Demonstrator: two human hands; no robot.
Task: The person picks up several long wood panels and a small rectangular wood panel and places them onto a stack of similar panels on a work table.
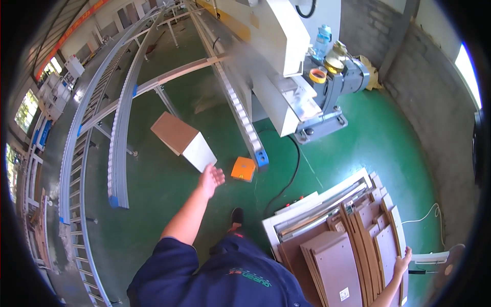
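Note:
My left hand (211, 180) is held out in the air over the green floor, with its fingers apart and nothing in them. Just beyond it stands a box-like piece (176, 137) with a brown top and a white side. An orange box (243, 169) lies on the floor to the right of that hand. My right hand (402, 262) is at the outer right edge of a stack of brown panels (335, 263); its fingers look loosely stretched. Whether it touches the outermost panel (396, 225) I cannot tell.
Long roller conveyor rails (118, 153) run away at the left, and another rail (240, 112) ends ahead. A large white machine with a grey motor (330, 87) stands at the right, a blue bottle (322, 41) and tape rolls (317, 75) on it. A black cable (295, 169) crosses the floor.

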